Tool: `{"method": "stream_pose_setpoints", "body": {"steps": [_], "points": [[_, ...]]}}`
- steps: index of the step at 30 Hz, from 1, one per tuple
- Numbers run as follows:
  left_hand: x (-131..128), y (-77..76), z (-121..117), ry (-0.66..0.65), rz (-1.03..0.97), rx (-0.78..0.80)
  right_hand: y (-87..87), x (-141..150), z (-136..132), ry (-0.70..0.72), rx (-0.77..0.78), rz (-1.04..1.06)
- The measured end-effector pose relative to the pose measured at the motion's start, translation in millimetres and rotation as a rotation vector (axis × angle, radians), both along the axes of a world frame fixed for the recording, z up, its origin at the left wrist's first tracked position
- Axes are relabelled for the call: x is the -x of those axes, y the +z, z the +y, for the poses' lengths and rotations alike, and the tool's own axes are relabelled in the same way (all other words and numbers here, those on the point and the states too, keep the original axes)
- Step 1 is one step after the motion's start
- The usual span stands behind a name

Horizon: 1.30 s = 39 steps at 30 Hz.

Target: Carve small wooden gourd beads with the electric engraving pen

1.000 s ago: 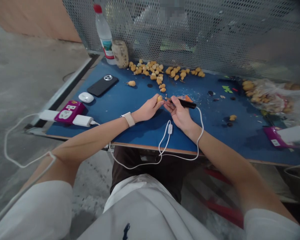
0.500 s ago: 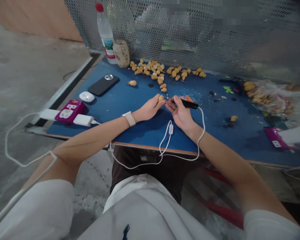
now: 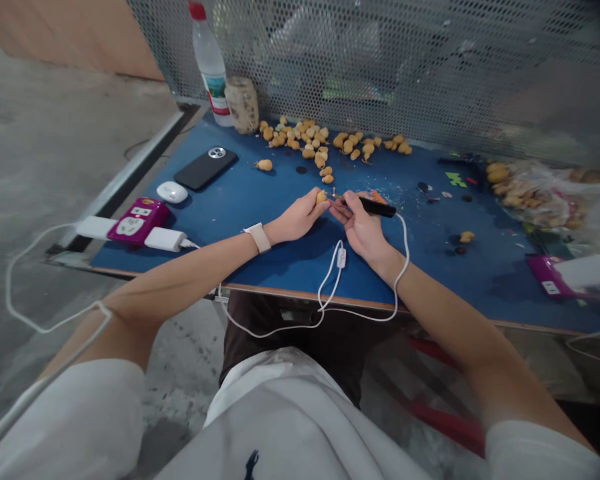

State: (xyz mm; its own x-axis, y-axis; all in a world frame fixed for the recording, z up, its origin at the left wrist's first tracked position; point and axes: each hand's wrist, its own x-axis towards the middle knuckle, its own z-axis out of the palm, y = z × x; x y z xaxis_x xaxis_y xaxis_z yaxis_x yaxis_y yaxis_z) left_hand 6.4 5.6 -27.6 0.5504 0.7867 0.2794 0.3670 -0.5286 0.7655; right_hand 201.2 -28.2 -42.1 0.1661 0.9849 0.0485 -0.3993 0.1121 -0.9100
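Observation:
My left hand (image 3: pixel 297 218) pinches a small tan gourd-shaped nut (image 3: pixel 321 197) between thumb and fingers, and a pale watch band (image 3: pixel 258 237) circles that wrist. My right hand (image 3: pixel 361 227) grips a black pen-like tool (image 3: pixel 377 207) with a white cable running down from its rear end. The tool's thin tip sits right by the nut. Both hands rest close together above the blue table (image 3: pixel 240 200). Many similar nuts (image 3: pixel 305 143) lie in a loose heap beyond them, and one (image 3: pixel 264 165) lies apart.
A black phone (image 3: pixel 205 169), a white oval device (image 3: pixel 172 192), a magenta power socket (image 3: pixel 139 221) and a white charger (image 3: pixel 165 239) lie at left. A water bottle (image 3: pixel 210 67) and jar (image 3: pixel 242 105) stand against a perforated metal screen (image 3: pixel 405 67). A plastic bag of nuts (image 3: pixel 535 200) lies at right.
The hands and their holds look almost unchanged. The tool's tip stays by the nut, and the whole view has shifted only slightly.

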Motion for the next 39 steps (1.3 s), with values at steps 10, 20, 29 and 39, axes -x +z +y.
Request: {"method": "stream_pose_setpoints", "body": {"steps": [10,20,29,39], "points": [[1.1,-4.9,4.1,-0.015,-0.026,-0.013,3.7,1.6,-3.4,0.02,-0.009,-0.02],[2.1,-6.2,5.1,-0.021,-0.03,-0.028,6.1,3.7,-7.2,0.017,-0.065,-0.01],[1.3,-6.8,5.0,-0.028,-0.041,-0.028,9.6,4.6,-10.1,-0.002,-0.062,-0.038],[1.9,-8.3,4.9,-0.014,-0.033,-0.045,8.6,1.4,-8.9,0.014,-0.041,-0.055]]}}
